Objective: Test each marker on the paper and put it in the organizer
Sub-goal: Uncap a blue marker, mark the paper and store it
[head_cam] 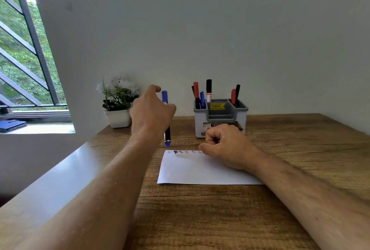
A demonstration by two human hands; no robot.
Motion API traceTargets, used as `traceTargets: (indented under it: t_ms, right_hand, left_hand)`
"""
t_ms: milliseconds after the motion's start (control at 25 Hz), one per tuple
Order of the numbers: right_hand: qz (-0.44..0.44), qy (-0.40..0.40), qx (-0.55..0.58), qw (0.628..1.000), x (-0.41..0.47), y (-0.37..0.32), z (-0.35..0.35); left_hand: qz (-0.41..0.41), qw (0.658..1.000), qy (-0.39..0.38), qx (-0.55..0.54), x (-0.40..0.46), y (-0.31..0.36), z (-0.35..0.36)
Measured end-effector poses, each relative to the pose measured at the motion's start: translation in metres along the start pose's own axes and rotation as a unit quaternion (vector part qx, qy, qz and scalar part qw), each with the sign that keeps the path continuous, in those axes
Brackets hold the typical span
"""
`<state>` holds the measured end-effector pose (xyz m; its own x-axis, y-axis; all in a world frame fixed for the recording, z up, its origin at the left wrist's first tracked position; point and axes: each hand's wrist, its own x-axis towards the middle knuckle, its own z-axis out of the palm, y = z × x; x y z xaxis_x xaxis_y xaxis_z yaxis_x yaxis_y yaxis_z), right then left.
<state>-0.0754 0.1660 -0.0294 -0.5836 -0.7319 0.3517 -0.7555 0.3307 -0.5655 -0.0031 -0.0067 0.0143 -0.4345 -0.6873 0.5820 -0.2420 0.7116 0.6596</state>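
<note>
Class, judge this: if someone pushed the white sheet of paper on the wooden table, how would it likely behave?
The white sheet of paper looks thin and flat, so probably floppy and light. The right hand rests on its far corner; without that, it would likely slide over the smooth wooden table.

Blue marker (165, 118) upright in left hand (152, 113) above paper (200, 169), right hand (226, 145) fisted, perhaps empty

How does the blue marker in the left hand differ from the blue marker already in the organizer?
The blue marker in the left hand is gripped by the left hand above the paper; the blue marker in the organizer stands free in the organizer. The held one shows nearly its full length, the other only its upper part. The held one has a black section. Both stand roughly upright.
</note>
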Motion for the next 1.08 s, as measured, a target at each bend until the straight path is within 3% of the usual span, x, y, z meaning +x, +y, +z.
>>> traceTargets:
  t_ms: [120, 200, 360, 440, 640, 1080]
  right_hand:
    - [-0.003, -0.006, 0.008, 1.000, -0.001, 0.002, 0.000]
    - [-0.006, 0.001, 0.032, 0.999, -0.002, 0.001, 0.000]
    - [-0.005, 0.097, 0.126, 0.987, -0.003, 0.001, -0.004]
    - [0.001, 0.130, 0.161, 0.978, -0.002, 0.001, -0.006]
    - [0.020, 0.129, 0.151, 0.980, 0.001, 0.004, -0.004]
    - [-0.007, 0.159, -0.018, 0.987, 0.003, 0.010, -0.009]
  left_hand:
    - [0.029, 0.996, 0.011, -0.085, -0.009, 0.012, -0.003]
    - [-0.006, 0.981, -0.022, -0.193, -0.012, 0.018, -0.001]
    - [-0.162, 0.892, -0.139, -0.398, -0.024, 0.024, 0.014]
    - [-0.193, 0.856, -0.172, -0.448, -0.030, 0.025, 0.020]
    - [-0.223, 0.805, -0.207, -0.510, -0.032, 0.022, 0.023]
    - [-0.192, 0.787, -0.261, -0.525, -0.029, 0.013, 0.023]
